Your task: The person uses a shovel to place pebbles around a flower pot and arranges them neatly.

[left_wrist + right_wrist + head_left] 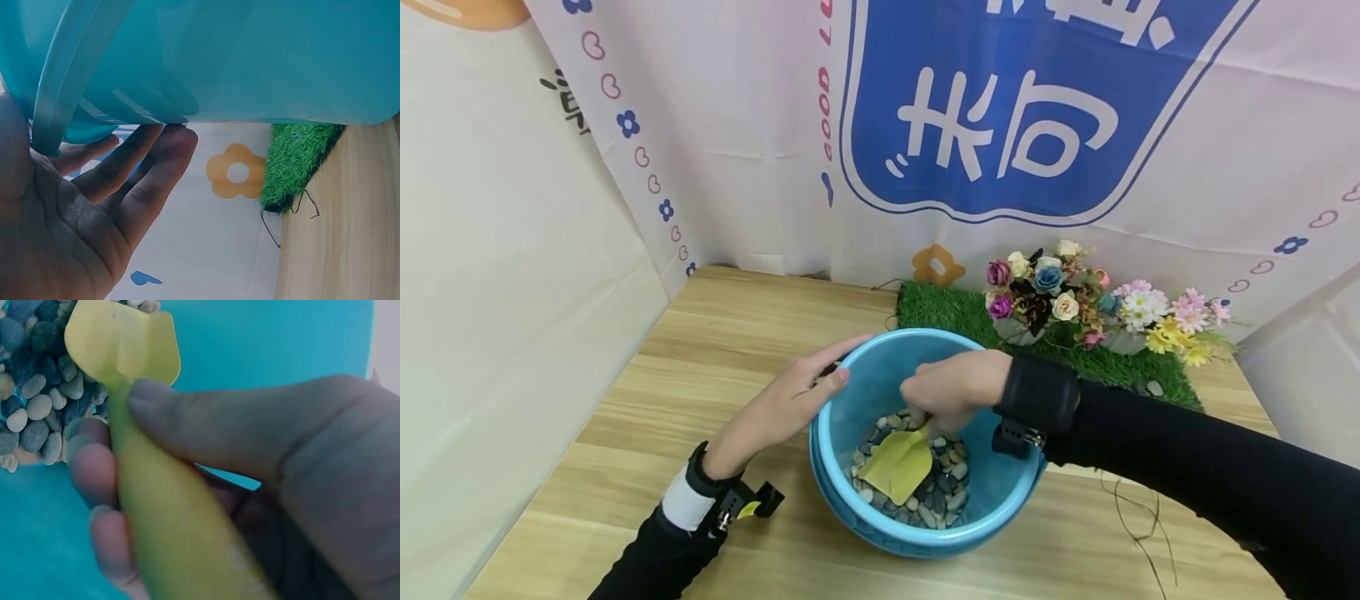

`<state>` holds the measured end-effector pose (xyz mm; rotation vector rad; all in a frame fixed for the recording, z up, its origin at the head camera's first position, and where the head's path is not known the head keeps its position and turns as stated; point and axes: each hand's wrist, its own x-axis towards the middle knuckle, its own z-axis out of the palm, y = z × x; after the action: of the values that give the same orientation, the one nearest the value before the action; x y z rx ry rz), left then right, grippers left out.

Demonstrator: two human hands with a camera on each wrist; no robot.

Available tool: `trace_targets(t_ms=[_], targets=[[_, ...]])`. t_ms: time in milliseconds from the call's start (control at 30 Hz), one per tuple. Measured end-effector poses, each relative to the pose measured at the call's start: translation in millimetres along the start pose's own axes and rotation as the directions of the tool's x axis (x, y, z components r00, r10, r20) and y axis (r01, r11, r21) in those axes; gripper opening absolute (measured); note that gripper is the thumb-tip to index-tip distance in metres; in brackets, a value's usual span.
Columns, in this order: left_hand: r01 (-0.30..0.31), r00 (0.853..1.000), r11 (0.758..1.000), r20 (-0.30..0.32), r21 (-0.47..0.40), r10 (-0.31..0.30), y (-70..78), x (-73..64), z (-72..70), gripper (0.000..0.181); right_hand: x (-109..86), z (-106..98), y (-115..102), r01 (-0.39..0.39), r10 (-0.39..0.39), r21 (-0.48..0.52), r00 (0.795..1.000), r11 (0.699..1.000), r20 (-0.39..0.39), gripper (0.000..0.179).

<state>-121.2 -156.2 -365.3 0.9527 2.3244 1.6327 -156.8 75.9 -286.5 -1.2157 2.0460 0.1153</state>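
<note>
A blue bucket (842, 500) stands on the wooden table, its bottom covered with grey, black and pale pebbles (955, 479). Inside it, my right hand (953, 387) grips the handle of a small yellow shovel (898, 467). The right wrist view shows the thumb along the top of the handle (169, 512) and fingers wrapped beneath. The shovel's blade lies over the pebbles, face up, with no stones on it. At the bucket's left side, my left hand (782, 400) holds the rim, thumb on the edge and fingers (156, 187) along the outer wall.
Behind the bucket lies a strip of artificial grass (940, 304) with bunches of artificial flowers (1048, 287) on it. Thin dark strings (1142, 533) trail over the table's right side. A printed cloth (760, 192) hangs along the back.
</note>
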Motion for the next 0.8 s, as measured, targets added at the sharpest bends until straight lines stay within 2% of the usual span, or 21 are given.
trace_targets(t_ms=[600, 700, 800], targets=[[-0.016, 1.000, 1.000, -0.006, -0.008, 0.016, 0.5, 0.1, 0.1, 0.049, 1.4, 6, -5, 0.010, -0.009, -0.015, 0.996, 1.000, 0.093, 0.054], [-0.024, 1.000, 1.000, -0.006, -0.005, 0.024, 0.1, 0.0, 0.9, 0.049, 2.4, 5, 0, 0.032, -0.032, 0.002, 0.993, 0.999, 0.118, 0.049], [-0.026, 1.000, 1.000, -0.003, -0.004, 0.026, 0.2, 0.4, 1.9, 0.049, 3.3, 3, 4, 0.048, -0.050, 0.014, 0.990, 0.999, 0.133, 0.034]])
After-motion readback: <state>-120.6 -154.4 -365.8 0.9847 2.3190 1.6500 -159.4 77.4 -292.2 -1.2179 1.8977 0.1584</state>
